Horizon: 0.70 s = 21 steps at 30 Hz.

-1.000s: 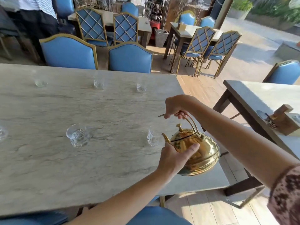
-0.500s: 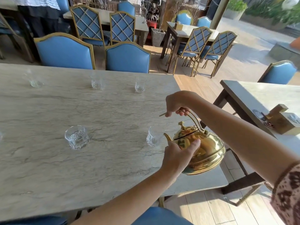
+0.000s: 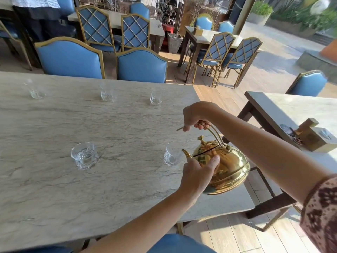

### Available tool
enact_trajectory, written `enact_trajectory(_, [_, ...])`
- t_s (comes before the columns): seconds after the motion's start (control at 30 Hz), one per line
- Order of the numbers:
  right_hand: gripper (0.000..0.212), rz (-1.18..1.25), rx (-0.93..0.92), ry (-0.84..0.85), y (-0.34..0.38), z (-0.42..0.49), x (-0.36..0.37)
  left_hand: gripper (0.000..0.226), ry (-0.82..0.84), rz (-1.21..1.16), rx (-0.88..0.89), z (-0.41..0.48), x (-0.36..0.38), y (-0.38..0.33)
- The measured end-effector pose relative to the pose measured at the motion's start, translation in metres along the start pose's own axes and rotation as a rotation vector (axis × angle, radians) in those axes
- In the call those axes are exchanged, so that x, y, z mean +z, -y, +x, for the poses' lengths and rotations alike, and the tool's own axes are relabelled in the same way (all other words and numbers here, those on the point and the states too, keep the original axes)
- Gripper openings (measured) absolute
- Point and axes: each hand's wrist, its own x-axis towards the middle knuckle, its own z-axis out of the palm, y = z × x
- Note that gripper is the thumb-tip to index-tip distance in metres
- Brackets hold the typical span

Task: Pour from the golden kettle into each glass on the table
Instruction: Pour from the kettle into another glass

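The golden kettle (image 3: 230,168) hangs tilted above the right end of the marble table (image 3: 54,189), its spout just right of the rim of a near clear glass (image 3: 171,156). My right hand (image 3: 195,117) grips the kettle's thin arched handle from above. My left hand (image 3: 197,175) presses against the kettle's side, thumb on the body below the lid. Another near glass (image 3: 84,155) stands to the left. Three far glasses stand in a row: left (image 3: 36,91), middle (image 3: 107,92), right (image 3: 156,97).
Two blue chairs (image 3: 142,66) stand against the table's far edge. A second table (image 3: 299,106) to the right carries a wooden holder (image 3: 315,137). More tables and lattice-back chairs fill the back. A person stands at the far left. A blue seat is below me.
The kettle has shifted slightly right and up relative to the near glass, both hands keeping their hold. My view has drifted left, so the table objects sit further right in frame.
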Motion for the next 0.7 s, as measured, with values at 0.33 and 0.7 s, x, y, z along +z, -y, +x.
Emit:
enact_trajectory(0.33, [0.034,-0.091,0.022,0.024,0.008,-0.005,-0.002,0.085,0.007,0.0,0.002,0.002,0.005,0.003])
enact_trajectory(0.7, [0.033,-0.129,0.023,0.048,0.016,-0.008,-0.002,0.073,-0.017,0.022,-0.038,0.007,0.005,0.009])
